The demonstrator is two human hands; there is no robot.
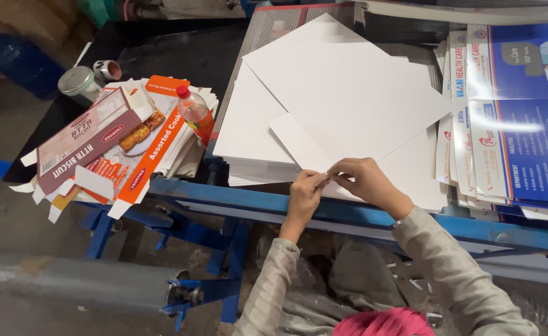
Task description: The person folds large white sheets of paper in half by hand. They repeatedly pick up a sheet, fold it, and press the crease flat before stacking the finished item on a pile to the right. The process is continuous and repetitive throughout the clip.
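White sheet (342, 93) corner under fingertips (335, 176)

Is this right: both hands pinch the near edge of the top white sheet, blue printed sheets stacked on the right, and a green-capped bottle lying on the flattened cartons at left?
Not quite: the bottle lying on the flattened cartons has a red cap, not green, as the head view shows. The rest holds: left hand and right hand pinch the near edge of the top white sheet, and the blue printed sheets are stacked on the right.
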